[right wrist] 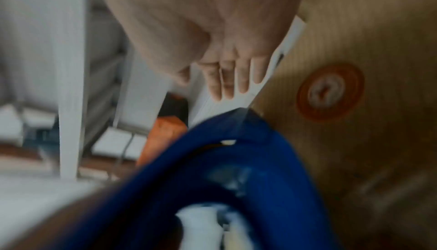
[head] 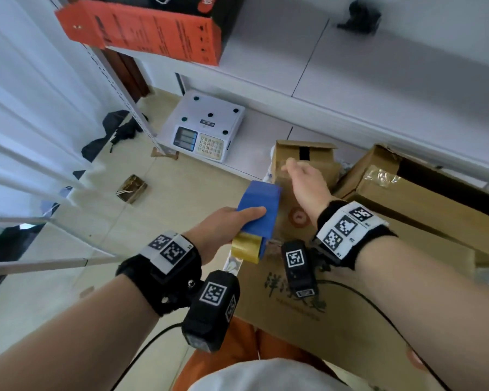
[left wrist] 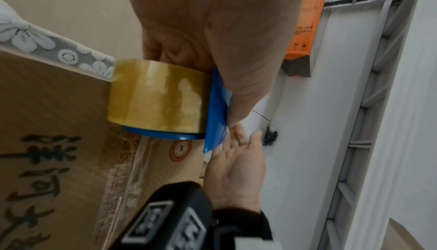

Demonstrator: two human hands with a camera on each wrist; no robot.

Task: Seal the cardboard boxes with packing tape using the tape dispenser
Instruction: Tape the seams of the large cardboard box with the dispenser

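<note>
While the left hand (head: 223,227) gripped the blue dispenser (head: 259,210) at the box's (head: 294,300) 10 o'clock edge, a tape strip (left wrist: 132,162) already lay along the top. The right hand (head: 305,184), fingers straight and holding nothing, hovered at 12 o'clock. I judged this seam nearly finished; other boxes (head: 424,198) at 2 o'clock were probably not sealed yet.

Tape dispenser (head: 259,213) lies left of the cardboard box (head: 299,300).
</note>
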